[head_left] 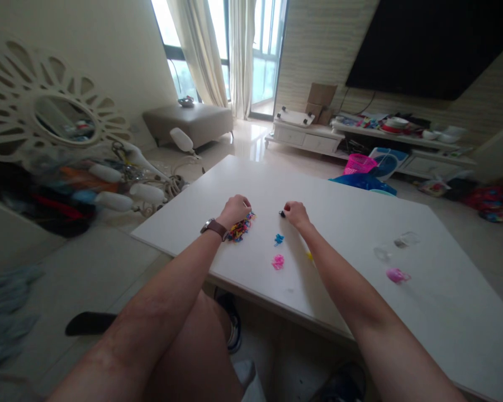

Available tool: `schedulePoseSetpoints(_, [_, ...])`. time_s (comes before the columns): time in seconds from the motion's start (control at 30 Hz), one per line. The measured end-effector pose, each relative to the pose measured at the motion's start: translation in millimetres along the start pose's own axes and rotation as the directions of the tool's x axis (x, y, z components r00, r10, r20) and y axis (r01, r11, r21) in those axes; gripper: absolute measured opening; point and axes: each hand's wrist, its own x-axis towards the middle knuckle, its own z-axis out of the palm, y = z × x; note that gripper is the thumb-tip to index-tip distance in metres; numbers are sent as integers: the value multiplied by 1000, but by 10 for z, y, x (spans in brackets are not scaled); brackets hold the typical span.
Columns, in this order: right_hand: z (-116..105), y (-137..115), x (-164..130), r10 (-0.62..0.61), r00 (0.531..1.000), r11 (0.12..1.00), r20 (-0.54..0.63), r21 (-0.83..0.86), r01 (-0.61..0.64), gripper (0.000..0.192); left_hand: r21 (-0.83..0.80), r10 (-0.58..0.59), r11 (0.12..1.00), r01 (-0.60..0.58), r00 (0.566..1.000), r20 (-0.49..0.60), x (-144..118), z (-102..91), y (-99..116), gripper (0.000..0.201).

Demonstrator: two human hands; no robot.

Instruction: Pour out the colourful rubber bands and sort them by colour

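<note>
Over a mixed heap of tiny multicoloured bands (240,229), which look like small rubber bands, my left hand (235,209) has its fingers pinched at the heap's far edge. What they hold is too small to name. My right hand (297,214) is closed too, its fingertips beside a small black clump (282,214). Whether it grips part of that clump cannot be told. Nearer me lie a blue clump (279,239) and a pink clump (278,262) of similar bits. A yellow clump (309,255) is partly hidden by my right forearm.
The white table (260,178) spans the space before me. On its right are a clear container (407,239), a clear round piece (383,253) and a pink object (397,275). A lamp with white shades (146,193) stands off the left edge; a pink basket (360,163) sits beyond.
</note>
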Motion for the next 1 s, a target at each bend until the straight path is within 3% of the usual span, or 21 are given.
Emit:
schedulePoseSetpoints(0.13, [-56, -34, -151, -18, 999, 1000, -45, 3, 18, 9, 28, -9, 1000, 7, 998, 69, 56, 59, -186, 22])
schedulePoseSetpoints(0.3, [-257, 35, -606, -75, 974, 984, -215, 140, 107, 8, 42, -79, 996, 75, 992, 96, 97, 43, -376, 24])
schedulePoseSetpoints(0.47, [-447, 468, -1198, 21, 902, 957, -431, 269, 107, 14, 41, -117, 993, 113, 988, 101, 126, 12, -484, 20])
schedulePoseSetpoints(0.63, [-398, 994, -1660, 169, 809, 964, -562, 265, -17, 16, 52, -72, 996, 67, 992, 104, 191, 143, -597, 26])
schedulePoseSetpoints(0.73, [-339, 1115, -1772, 250, 768, 942, -590, 330, -53, 16, 70, -62, 996, 57, 996, 69, 231, 189, -628, 23])
schedulePoseSetpoints(1.0, [-312, 1079, -1752, 278, 785, 925, -553, 375, -63, 15, 52, -119, 992, 115, 990, 74, 251, 38, -497, 20])
